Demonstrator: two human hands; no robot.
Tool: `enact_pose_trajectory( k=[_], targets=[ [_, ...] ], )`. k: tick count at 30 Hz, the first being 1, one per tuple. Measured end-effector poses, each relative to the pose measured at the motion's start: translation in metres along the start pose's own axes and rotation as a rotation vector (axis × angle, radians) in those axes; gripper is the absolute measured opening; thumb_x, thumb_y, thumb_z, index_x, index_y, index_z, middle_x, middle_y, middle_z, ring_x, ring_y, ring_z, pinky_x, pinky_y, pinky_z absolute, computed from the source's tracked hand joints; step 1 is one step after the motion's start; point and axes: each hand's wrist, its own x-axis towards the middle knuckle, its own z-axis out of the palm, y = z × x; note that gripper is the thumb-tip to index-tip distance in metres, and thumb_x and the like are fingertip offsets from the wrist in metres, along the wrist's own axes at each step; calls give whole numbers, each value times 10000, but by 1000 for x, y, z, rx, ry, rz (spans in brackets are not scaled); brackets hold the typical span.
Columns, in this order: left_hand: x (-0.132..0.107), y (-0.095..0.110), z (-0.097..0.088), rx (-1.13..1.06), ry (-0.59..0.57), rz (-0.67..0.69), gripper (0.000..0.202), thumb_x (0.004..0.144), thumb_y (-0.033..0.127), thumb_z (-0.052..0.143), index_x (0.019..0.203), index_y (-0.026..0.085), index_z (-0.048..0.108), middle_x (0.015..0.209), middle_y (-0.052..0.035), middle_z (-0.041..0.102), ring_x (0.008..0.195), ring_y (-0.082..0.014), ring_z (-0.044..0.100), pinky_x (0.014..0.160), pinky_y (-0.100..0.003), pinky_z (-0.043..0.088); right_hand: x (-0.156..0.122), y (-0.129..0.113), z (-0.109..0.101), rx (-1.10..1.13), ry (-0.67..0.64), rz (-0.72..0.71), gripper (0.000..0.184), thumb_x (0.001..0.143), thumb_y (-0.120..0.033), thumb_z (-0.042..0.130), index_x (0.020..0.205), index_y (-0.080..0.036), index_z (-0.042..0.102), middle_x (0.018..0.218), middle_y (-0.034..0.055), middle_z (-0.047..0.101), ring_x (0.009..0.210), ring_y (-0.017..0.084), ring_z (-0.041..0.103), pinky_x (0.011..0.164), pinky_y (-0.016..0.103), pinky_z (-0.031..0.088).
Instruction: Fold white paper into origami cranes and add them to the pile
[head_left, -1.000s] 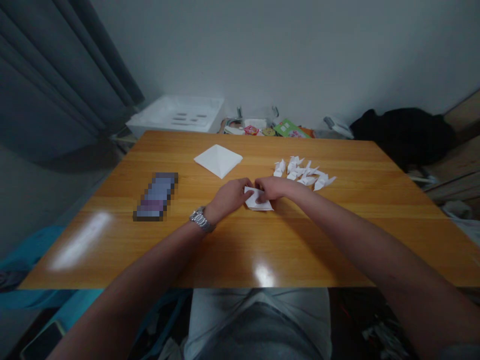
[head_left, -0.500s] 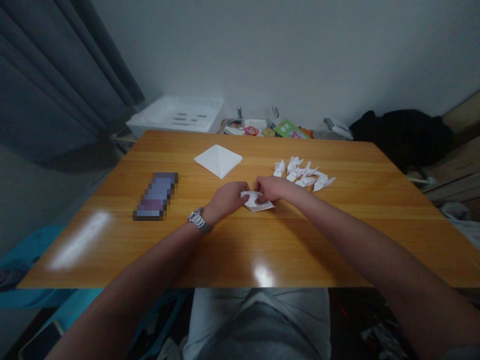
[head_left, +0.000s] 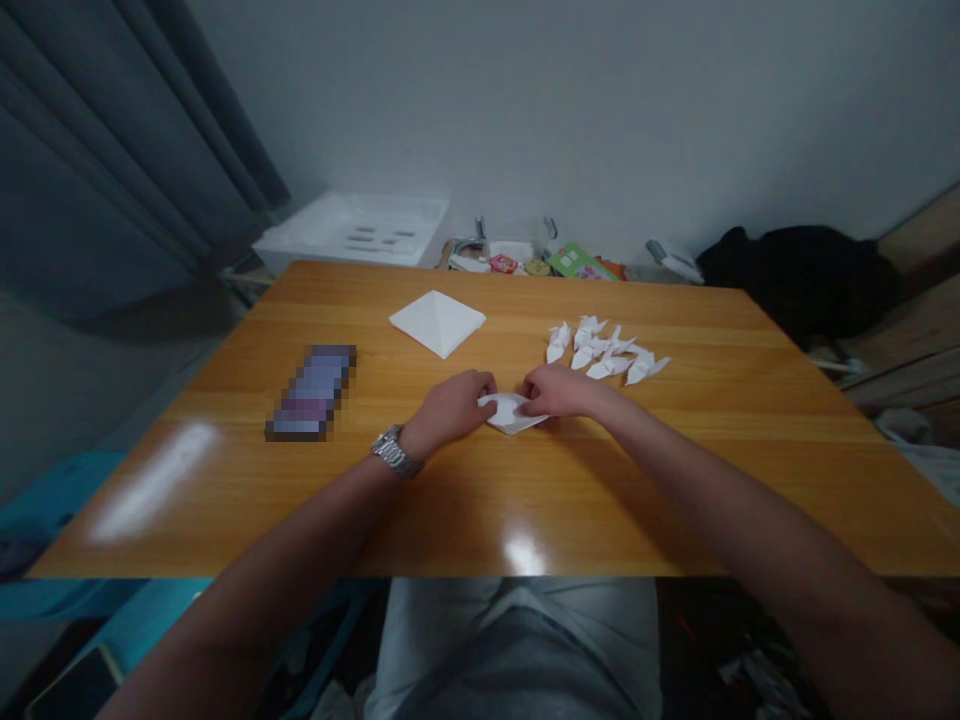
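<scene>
A small folded sheet of white paper (head_left: 511, 413) is held between my two hands, just above or on the wooden table (head_left: 480, 500). My left hand (head_left: 454, 403), below a metal wristwatch (head_left: 397, 451), pinches its left end with the thumb on top. At the right end, my right hand (head_left: 559, 391) grips the sheet with the thumb pressed on it; the fingers behind are partly hidden. Beyond my right hand lie several small folded paper cranes (head_left: 592, 343). A larger stack of white paper (head_left: 437, 322), diamond-shaped from here, lies farther back to the left.
A phone with a blurred screen (head_left: 311, 393) lies on the table's left side. Behind the far edge stand a white plastic bin (head_left: 360, 225) and a green packet (head_left: 581, 262) among small items. A black cloth heap (head_left: 802, 275) is at the back right, a blue stool (head_left: 142, 630) at lower left.
Both hands have come slightly nearer to me with the folded paper, and my right hand has shifted a little to the right. The paper now looks wider between the thumbs.
</scene>
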Motion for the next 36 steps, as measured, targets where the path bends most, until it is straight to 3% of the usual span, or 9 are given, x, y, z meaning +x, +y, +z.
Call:
enact_pose_trajectory(
  k=[4, 9, 14, 26, 36],
  targets=[
    [-1, 3, 0, -10, -19, 51, 248, 902, 327, 597, 1101, 205, 681, 1083, -82, 708, 904, -225, 669, 734, -302, 481, -5, 0, 6, 77, 118, -16, 222, 795, -203, 700, 991, -139, 782, 927, 88, 789, 754, 188, 689, 611, 243, 423],
    [0, 7, -1, -21, -52, 32, 313, 941, 442, 553, 1085, 208, 702, 1051, -81, 709, 930, -243, 669, 767, -325, 503, -11, -1, 17, 188, 245, -92, 170, 817, -158, 694, 973, -129, 754, 891, 76, 774, 751, 170, 672, 631, 236, 425],
    [-3, 7, -1, -111, -35, 52, 314, 966, 414, 515, 1069, 192, 712, 1026, -85, 738, 927, -237, 677, 805, -330, 505, -15, 2, 30, 318, 363, -158, 119, 856, -171, 688, 967, -154, 730, 896, 55, 765, 785, 167, 675, 682, 243, 452],
    [-5, 4, 6, -439, 67, 26, 212, 938, 292, 574, 1030, 180, 730, 994, -59, 768, 895, -203, 709, 810, -299, 530, -19, 5, 53, 645, 447, -225, 207, 896, -260, 673, 1091, -194, 695, 1004, 62, 766, 867, 187, 709, 785, 296, 535],
    [-5, 1, 6, -592, 74, 59, 195, 883, 186, 603, 1040, 158, 716, 1016, -57, 770, 927, -181, 715, 841, -288, 543, -20, 8, 58, 764, 482, -267, 266, 851, -175, 655, 1114, -196, 683, 1018, 54, 763, 898, 188, 716, 822, 317, 546]
  ],
)
